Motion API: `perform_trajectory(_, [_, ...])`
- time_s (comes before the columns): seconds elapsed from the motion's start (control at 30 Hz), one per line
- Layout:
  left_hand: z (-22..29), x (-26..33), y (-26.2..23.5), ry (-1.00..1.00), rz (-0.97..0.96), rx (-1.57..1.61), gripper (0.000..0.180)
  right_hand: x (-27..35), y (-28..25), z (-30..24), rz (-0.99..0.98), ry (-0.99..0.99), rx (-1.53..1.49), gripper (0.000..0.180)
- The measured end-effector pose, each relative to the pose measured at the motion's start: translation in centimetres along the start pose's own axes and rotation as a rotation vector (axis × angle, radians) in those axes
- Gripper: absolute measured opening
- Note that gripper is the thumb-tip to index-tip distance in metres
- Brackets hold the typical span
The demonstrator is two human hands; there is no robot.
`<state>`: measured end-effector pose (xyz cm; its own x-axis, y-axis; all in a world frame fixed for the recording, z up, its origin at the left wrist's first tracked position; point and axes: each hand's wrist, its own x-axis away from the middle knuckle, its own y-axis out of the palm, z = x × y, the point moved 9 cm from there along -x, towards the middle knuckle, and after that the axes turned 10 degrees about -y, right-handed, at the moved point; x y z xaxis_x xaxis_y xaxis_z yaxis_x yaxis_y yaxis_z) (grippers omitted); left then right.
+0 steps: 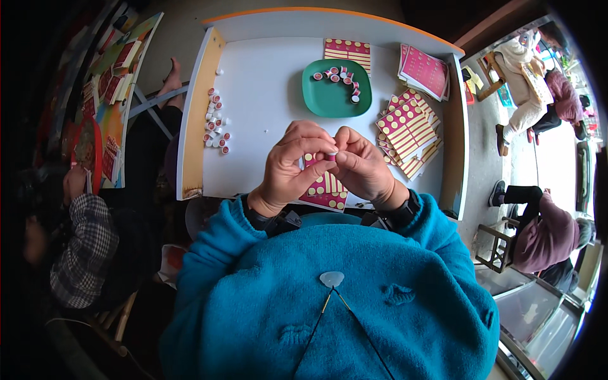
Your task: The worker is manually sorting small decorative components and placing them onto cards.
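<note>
The left hand [285, 166] and right hand [368, 170] pinch a small white-and-magenta container [331, 156] at the frame's centre; dotted sheets [328, 200] lie below, a green plate [323, 103] above, loose containers [216, 120] at upper left.

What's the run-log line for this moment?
left hand: pinching small container; right hand: pinching same; green plate: similar containers; dotted sheets: some right of plate

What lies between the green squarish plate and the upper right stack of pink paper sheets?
In the head view, only bare white tray surface shows between the green plate and the pink sheets.
</note>
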<state>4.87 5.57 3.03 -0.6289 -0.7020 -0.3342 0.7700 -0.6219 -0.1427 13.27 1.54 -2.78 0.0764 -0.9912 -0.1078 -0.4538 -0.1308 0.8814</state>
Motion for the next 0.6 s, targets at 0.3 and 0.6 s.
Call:
perform_trajectory(0.3, [-2.6, 0.3, -7.6, -0.105, 0.304, -0.804, 0.027, -3.8, -2.7, -4.5, 0.070, -0.191, 0.720, 0.033])
perform_trajectory(0.6, [-7.2, 1.1, -14.7, -0.448, 0.362, -1.511, 0.022, -2.4, -2.2, -6.3, 0.129, -0.444, 1.764, 0.045])
